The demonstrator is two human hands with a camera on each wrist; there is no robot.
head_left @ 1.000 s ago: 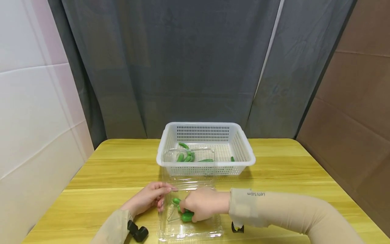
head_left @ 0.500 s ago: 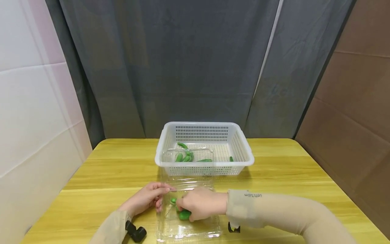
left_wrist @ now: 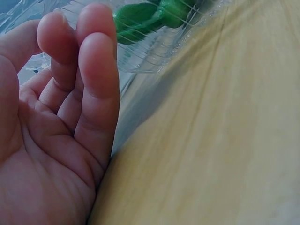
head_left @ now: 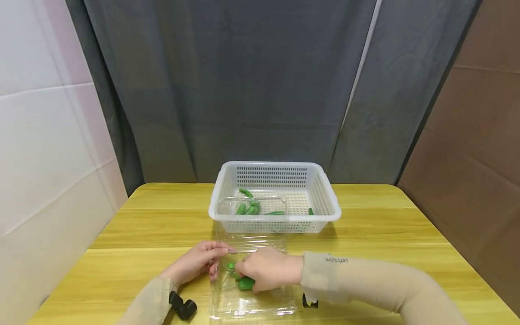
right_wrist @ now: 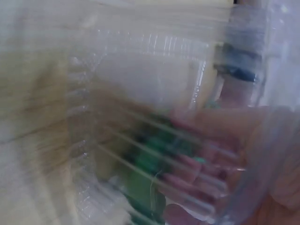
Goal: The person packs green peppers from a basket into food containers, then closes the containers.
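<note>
A clear plastic clamshell box [head_left: 252, 309] lies open at the table's front, its lid [head_left: 227, 206] leaning up against a white slotted basket [head_left: 331, 206]. My right hand [head_left: 266, 270] is inside the box, fingers curled round green pods [head_left: 245, 283]. Through the ribbed plastic, the blurred right wrist view shows the same green pods [right_wrist: 150, 168] and fingers [right_wrist: 201, 174]. My left hand [head_left: 199, 262] rests at the box's left edge, fingers loosely bent and holding nothing. The left wrist view shows that hand [left_wrist: 70, 93] beside the box wall [left_wrist: 140, 56], with pods [left_wrist: 150, 16] inside.
More green pods [head_left: 248, 208] lie in the basket behind the box. The yellow wooden table [head_left: 386, 225] ends at a grey curtain at the back. A white wall stands on the left and a brown board on the right. A black wrist mount [head_left: 183, 308] sits by my left sleeve.
My right hand has slid a little to the left inside the box with the green pods in its grip. The left hand has stayed put.
</note>
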